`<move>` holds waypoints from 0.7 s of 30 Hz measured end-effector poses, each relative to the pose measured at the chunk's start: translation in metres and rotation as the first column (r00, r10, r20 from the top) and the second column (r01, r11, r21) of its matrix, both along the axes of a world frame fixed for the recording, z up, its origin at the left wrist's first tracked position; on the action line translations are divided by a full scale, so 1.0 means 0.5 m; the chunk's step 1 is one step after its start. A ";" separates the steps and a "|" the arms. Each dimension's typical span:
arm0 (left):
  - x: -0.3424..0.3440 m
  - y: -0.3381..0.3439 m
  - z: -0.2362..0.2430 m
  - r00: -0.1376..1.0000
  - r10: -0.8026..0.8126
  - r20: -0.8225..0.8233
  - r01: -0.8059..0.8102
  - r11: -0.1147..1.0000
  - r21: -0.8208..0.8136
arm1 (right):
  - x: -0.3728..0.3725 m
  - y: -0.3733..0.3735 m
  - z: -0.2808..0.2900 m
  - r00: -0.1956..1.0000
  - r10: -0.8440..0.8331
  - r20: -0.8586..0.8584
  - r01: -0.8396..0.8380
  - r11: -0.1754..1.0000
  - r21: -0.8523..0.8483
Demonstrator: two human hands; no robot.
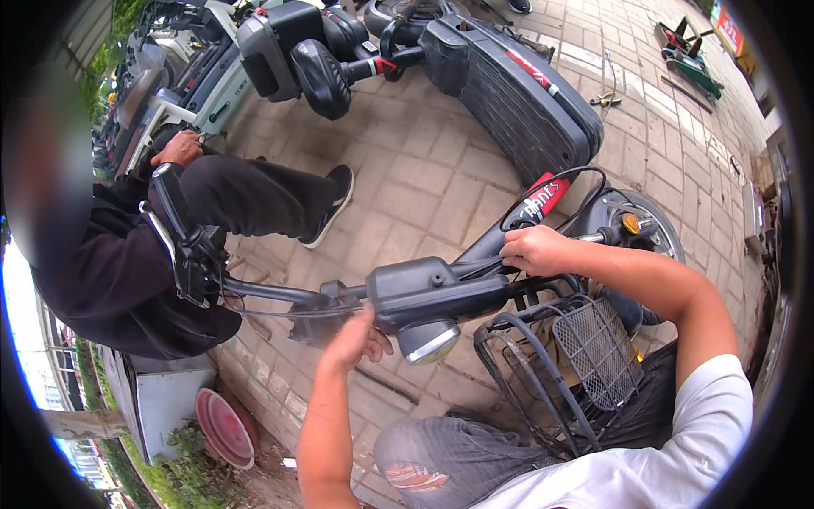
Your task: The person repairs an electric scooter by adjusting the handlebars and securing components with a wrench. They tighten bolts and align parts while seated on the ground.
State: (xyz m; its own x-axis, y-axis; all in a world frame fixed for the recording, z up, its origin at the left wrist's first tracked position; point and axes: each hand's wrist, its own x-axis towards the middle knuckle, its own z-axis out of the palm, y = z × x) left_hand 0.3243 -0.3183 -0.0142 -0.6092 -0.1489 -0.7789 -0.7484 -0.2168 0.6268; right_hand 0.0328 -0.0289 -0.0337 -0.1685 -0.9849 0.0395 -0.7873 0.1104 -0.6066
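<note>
A black electric scooter (pixel 437 293) lies tipped over across the middle, with its handlebar (pixel 199 246) at the left and its headlight (pixel 430 341) facing me. My left hand (pixel 352 339) is at the front column with curled fingers, pinching a thin dark cable (pixel 271 315) that runs from the handlebar. Near the red-and-black frame tube (pixel 543 197), my right hand (pixel 538 250) is closed on black cables (pixel 479 270) coming along the scooter's body. What lies inside each fist is mostly hidden. The wire front basket (pixel 598 352) sits beside my knees.
A seated person (pixel 144 263) in dark clothes is at the left, a foot near the scooter. The scooter's footboard (pixel 517 102) and a black top box (pixel 280 51) stand beyond. A red basin (pixel 226 428) leans at lower left. Tools (pixel 691 64) lie on the paving at upper right.
</note>
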 end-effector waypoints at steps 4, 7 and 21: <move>-0.001 0.003 -0.004 0.997 0.070 0.034 -0.072 0.996 0.058 | 0.018 -0.002 -0.008 0.999 -0.045 -0.017 0.045 0.999 -0.003; -0.002 0.005 -0.007 0.991 0.130 0.031 -0.132 0.989 0.071 | 0.008 -0.004 0.008 0.998 0.005 -0.065 -0.001 0.998 0.064; -0.005 0.017 -0.001 0.984 0.177 0.023 -0.178 0.981 0.072 | 0.022 -0.030 0.059 0.940 0.133 -0.315 -0.113 0.990 0.079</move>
